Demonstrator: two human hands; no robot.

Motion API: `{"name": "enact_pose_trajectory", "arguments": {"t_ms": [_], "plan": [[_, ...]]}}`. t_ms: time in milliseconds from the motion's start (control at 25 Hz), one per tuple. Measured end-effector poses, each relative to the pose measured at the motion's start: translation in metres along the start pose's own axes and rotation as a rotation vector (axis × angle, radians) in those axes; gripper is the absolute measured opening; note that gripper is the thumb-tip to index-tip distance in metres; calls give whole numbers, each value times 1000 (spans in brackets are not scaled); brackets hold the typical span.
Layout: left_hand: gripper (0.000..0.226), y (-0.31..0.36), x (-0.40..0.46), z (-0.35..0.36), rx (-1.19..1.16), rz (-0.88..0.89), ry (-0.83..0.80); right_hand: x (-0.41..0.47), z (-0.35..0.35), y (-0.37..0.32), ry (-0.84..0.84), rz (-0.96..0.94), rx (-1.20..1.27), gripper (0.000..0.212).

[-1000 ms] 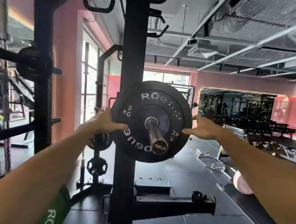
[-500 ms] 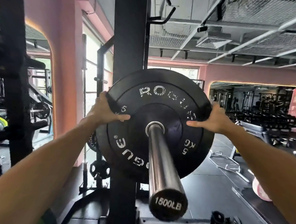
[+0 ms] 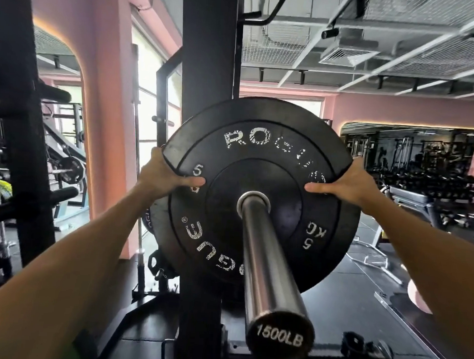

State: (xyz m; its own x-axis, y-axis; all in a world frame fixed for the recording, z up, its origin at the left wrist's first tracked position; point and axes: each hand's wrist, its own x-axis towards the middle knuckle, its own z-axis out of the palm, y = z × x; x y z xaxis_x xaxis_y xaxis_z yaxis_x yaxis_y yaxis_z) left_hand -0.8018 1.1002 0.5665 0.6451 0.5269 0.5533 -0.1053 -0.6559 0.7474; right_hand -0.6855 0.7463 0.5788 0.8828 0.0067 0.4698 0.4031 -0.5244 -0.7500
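Observation:
A black 5 kg bumper plate (image 3: 262,153) with worn white lettering sits on the steel sleeve of a barbell (image 3: 270,263), whose end cap reads 1500LB. My left hand (image 3: 164,175) grips the plate's left rim, thumb across the face and fingers hidden behind. At the right rim my right hand (image 3: 348,185) holds the plate the same way. The sleeve points toward me, and a long stretch of it shows in front of the plate.
A black rack upright (image 3: 206,54) stands right behind the plate. More plates (image 3: 71,169) hang on pegs to the left. A bench (image 3: 413,198) and dumbbell racks fill the right background. A pink wall (image 3: 108,90) is on the left, and black floor below.
Both hands have slid the plate further along the sleeve away from the end cap. The camera has come closer, so plate and bar look larger.

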Motion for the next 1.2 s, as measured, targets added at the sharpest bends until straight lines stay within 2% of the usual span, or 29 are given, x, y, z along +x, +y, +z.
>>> {"name": "enact_pose_trajectory", "arguments": {"t_ms": [200,400,560,720,800,920,1000,1120,1200], "plan": [[109,16,-45,-35,-30,11,-30,-51,-31,-10,-10,1,33,111],[94,38,-123,-85,-124,48,-35,-131,-83,-25,-8,-36,49,107],[111,56,-180,-127,-180,42,-44,-191,-125,-45,-10,-59,-4,115],[107,78,-225,-166,-219,25,-95,-249,-159,-65,-11,-32,-21,124],[104,82,-239,-183,-230,37,-123,-277,-169,-77,-13,-34,-17,119],[85,82,-252,-216,-199,67,-148,-303,-171,-99,-21,-84,-40,104],[95,74,-256,-249,-171,46,-111,-322,-161,-121,-42,-106,-49,95],[107,51,-247,-300,-179,88,-84,-345,-141,-154,-27,-124,-38,112],[106,34,-255,-356,-198,126,-66,-369,-107,-190,-45,-159,-39,108]]}}
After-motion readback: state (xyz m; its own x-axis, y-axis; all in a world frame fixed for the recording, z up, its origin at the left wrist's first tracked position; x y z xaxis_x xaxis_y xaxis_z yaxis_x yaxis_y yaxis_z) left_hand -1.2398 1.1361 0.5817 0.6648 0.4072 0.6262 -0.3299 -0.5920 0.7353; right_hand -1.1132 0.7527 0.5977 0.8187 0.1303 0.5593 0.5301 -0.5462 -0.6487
